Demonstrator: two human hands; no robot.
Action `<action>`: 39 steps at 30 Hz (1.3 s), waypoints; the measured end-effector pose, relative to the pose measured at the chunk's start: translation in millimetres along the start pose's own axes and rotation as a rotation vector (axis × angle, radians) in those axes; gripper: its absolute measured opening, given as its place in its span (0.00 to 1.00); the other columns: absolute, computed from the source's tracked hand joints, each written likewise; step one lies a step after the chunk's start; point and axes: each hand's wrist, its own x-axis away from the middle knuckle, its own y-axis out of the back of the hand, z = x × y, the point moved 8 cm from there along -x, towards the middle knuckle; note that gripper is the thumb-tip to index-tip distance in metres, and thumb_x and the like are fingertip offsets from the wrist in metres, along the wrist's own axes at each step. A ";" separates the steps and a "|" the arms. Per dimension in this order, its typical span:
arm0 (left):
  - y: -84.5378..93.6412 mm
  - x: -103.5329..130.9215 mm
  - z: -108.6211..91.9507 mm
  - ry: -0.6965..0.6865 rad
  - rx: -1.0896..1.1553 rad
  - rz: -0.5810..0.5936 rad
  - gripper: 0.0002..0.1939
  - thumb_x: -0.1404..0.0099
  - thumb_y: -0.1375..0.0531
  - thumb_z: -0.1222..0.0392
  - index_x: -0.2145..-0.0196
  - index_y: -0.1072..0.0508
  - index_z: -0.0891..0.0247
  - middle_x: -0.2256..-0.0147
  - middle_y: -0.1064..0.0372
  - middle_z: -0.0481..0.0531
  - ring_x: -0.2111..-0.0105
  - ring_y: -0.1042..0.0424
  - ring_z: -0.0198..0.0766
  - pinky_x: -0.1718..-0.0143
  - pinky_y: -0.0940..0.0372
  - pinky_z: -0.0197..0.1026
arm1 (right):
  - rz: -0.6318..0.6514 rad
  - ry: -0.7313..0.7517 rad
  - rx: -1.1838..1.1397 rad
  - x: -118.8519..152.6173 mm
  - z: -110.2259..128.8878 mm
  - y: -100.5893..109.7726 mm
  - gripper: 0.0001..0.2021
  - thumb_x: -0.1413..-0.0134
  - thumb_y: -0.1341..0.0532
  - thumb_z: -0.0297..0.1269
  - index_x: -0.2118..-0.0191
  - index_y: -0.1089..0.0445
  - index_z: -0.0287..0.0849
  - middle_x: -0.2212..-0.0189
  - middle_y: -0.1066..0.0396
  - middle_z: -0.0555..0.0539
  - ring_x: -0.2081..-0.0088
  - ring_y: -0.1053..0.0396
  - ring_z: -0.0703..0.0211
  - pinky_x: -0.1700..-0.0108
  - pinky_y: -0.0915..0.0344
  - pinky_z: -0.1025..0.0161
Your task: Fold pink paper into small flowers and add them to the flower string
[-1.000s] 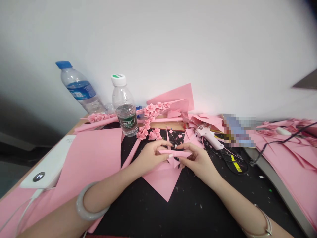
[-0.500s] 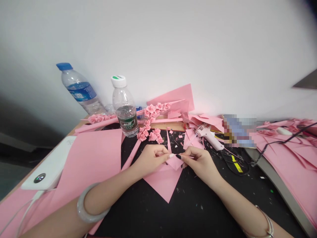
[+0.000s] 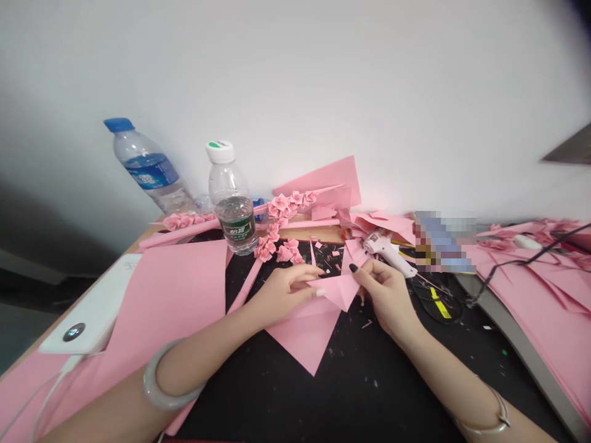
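Note:
My right hand [image 3: 385, 294] is closed in a pinch on the right end of a small folded piece of pink paper [image 3: 340, 290], raised above the mat. The fold makes a triangle with one point facing down. Around its left tip, the thumb and fingers of my left hand [image 3: 289, 292] are parted, with no firm grip visible. Beneath lies a larger pink paper sheet [image 3: 308, 341], its corner pointing toward me and its upper part hidden by the left hand and the folded piece.
Paper roses [image 3: 272, 240] on rolled paper stems lie behind my hands. A glue gun [image 3: 391, 253] rests at the right. Two water bottles, one green-labelled [image 3: 233, 203], stand at the left. A white power bank [image 3: 92, 307] is beside pink sheets [image 3: 175, 289]. Paper scraps dot the black mat [image 3: 295, 406].
My right hand has drawn the folded paper a little to the right, and more of its triangle shows. My left thumb and fingers have parted from their pinch on it.

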 end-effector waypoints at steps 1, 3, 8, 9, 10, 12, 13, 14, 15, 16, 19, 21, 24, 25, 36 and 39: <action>-0.3 0.6 -1.9 -0.017 -0.021 0.005 0.22 0.48 0.38 0.57 0.56 0.32 0.64 0.57 0.31 0.55 0.58 0.31 0.41 0.55 0.36 0.40 | -0.004 -0.014 -0.018 -0.1 -2.4 0.1 0.14 0.51 0.40 0.34 0.82 0.43 0.40 0.89 0.41 0.57 0.87 0.46 0.72 0.84 0.51 0.73; -2.1 2.2 -7.4 -0.065 -0.084 0.027 0.24 0.52 0.36 0.57 0.55 0.31 0.64 0.57 0.30 0.54 0.57 0.31 0.41 0.55 0.37 0.39 | 0.005 -0.046 -0.035 0.6 -6.6 -2.0 0.14 0.52 0.40 0.33 0.82 0.43 0.39 0.89 0.41 0.57 0.88 0.47 0.73 0.85 0.52 0.74; -7.4 5.2 -13.8 -0.097 -0.136 0.083 0.16 0.47 0.39 0.58 0.59 0.28 0.64 0.61 0.28 0.51 0.62 0.29 0.38 0.58 0.36 0.36 | 0.148 -0.115 -0.121 4.7 -10.6 -18.2 0.11 0.49 0.42 0.39 0.76 0.40 0.40 0.88 0.42 0.57 0.88 0.45 0.73 0.87 0.50 0.74; -7.2 5.0 -13.1 -0.081 -0.112 0.081 0.16 0.46 0.40 0.58 0.60 0.29 0.64 0.61 0.28 0.51 0.62 0.29 0.38 0.59 0.36 0.36 | 0.182 -0.129 -0.148 5.4 -10.4 -21.9 0.10 0.50 0.42 0.41 0.73 0.38 0.40 0.87 0.42 0.57 0.88 0.45 0.72 0.87 0.48 0.74; -6.6 4.6 -12.2 -0.064 -0.085 0.074 0.16 0.46 0.40 0.57 0.60 0.29 0.64 0.61 0.28 0.52 0.62 0.29 0.38 0.59 0.36 0.36 | 0.214 -0.142 -0.168 6.1 -10.0 -25.3 0.10 0.51 0.41 0.42 0.70 0.38 0.40 0.85 0.40 0.57 0.88 0.44 0.72 0.87 0.47 0.73; -4.0 3.5 -11.0 -0.042 -0.051 0.045 0.15 0.44 0.42 0.56 0.60 0.29 0.65 0.62 0.29 0.52 0.63 0.30 0.38 0.61 0.37 0.36 | 0.269 -0.162 -0.180 7.3 -8.7 -31.5 0.13 0.54 0.39 0.42 0.66 0.38 0.41 0.81 0.37 0.56 0.86 0.41 0.70 0.86 0.42 0.71; -1.7 2.9 -11.1 -0.042 -0.060 0.019 0.14 0.43 0.43 0.55 0.61 0.29 0.65 0.64 0.29 0.52 0.65 0.30 0.37 0.63 0.37 0.35 | 0.286 -0.170 -0.179 7.8 -8.1 -33.9 0.14 0.56 0.37 0.41 0.64 0.38 0.41 0.79 0.35 0.55 0.84 0.38 0.69 0.84 0.39 0.70; 0.9 2.3 -11.5 -0.047 -0.083 -0.011 0.13 0.42 0.45 0.55 0.64 0.29 0.66 0.67 0.30 0.51 0.68 0.31 0.35 0.65 0.38 0.35 | 0.294 -0.178 -0.178 8.0 -7.6 -35.4 0.16 0.58 0.36 0.39 0.63 0.39 0.42 0.76 0.33 0.54 0.81 0.35 0.67 0.81 0.37 0.70; 3.6 1.8 -11.9 -0.054 -0.115 -0.041 0.12 0.40 0.47 0.55 0.68 0.29 0.66 0.71 0.31 0.49 0.71 0.33 0.33 0.69 0.39 0.34 | 0.294 -0.185 -0.180 8.0 -7.2 -36.2 0.18 0.59 0.35 0.36 0.62 0.40 0.42 0.74 0.32 0.53 0.78 0.33 0.66 0.78 0.34 0.69; 6.0 1.3 -12.2 -0.060 -0.141 -0.069 0.14 0.39 0.49 0.55 0.73 0.31 0.67 0.75 0.35 0.47 0.74 0.36 0.32 0.72 0.42 0.33 | 0.288 -0.190 -0.185 7.7 -7.0 -36.5 0.19 0.60 0.35 0.34 0.60 0.41 0.43 0.73 0.30 0.52 0.74 0.31 0.64 0.74 0.33 0.68; 8.5 0.0 -9.3 -0.055 -0.137 -0.095 0.18 0.38 0.51 0.56 0.81 0.39 0.67 0.81 0.45 0.44 0.79 0.44 0.29 0.77 0.48 0.33 | 0.288 -0.177 -0.190 6.7 -6.0 -36.8 0.18 0.58 0.36 0.32 0.59 0.41 0.42 0.67 0.29 0.48 0.66 0.30 0.61 0.65 0.33 0.65; 7.3 -0.9 -5.5 -0.037 -0.085 -0.083 0.16 0.39 0.50 0.57 0.81 0.39 0.67 0.81 0.46 0.44 0.79 0.44 0.29 0.77 0.49 0.32 | 0.315 -0.160 -0.174 6.7 -6.3 -37.7 0.14 0.54 0.38 0.34 0.59 0.38 0.40 0.66 0.28 0.46 0.65 0.30 0.59 0.64 0.33 0.63; 3.2 -1.9 0.0 -0.001 0.038 -0.045 0.11 0.42 0.46 0.58 0.77 0.35 0.67 0.79 0.41 0.45 0.77 0.40 0.31 0.75 0.45 0.33 | 0.365 -0.150 -0.146 8.4 -8.1 -40.0 0.12 0.51 0.41 0.37 0.59 0.36 0.39 0.68 0.28 0.46 0.71 0.30 0.61 0.70 0.33 0.64; 1.6 -2.3 1.6 0.013 0.087 -0.031 0.09 0.43 0.45 0.58 0.75 0.34 0.68 0.78 0.39 0.46 0.75 0.39 0.32 0.74 0.44 0.34 | 0.381 -0.149 -0.134 9.4 -8.3 -41.0 0.11 0.50 0.42 0.38 0.60 0.35 0.40 0.70 0.28 0.47 0.74 0.31 0.62 0.73 0.34 0.65; 0.9 -2.7 10.2 0.140 0.468 0.002 0.09 0.48 0.39 0.62 0.67 0.29 0.66 0.74 0.35 0.48 0.77 0.38 0.28 0.76 0.44 0.31 | 0.430 -0.209 -0.190 15.4 -2.3 -41.3 0.10 0.50 0.43 0.34 0.59 0.33 0.42 0.82 0.33 0.53 0.81 0.33 0.63 0.76 0.35 0.65; -3.5 -0.9 15.7 0.215 0.669 0.042 0.08 0.50 0.39 0.66 0.69 0.27 0.66 0.74 0.34 0.48 0.76 0.36 0.30 0.74 0.40 0.33 | 0.434 -0.222 -0.284 16.2 -1.0 -40.6 0.10 0.52 0.42 0.33 0.61 0.30 0.42 0.78 0.31 0.51 0.79 0.32 0.62 0.73 0.33 0.62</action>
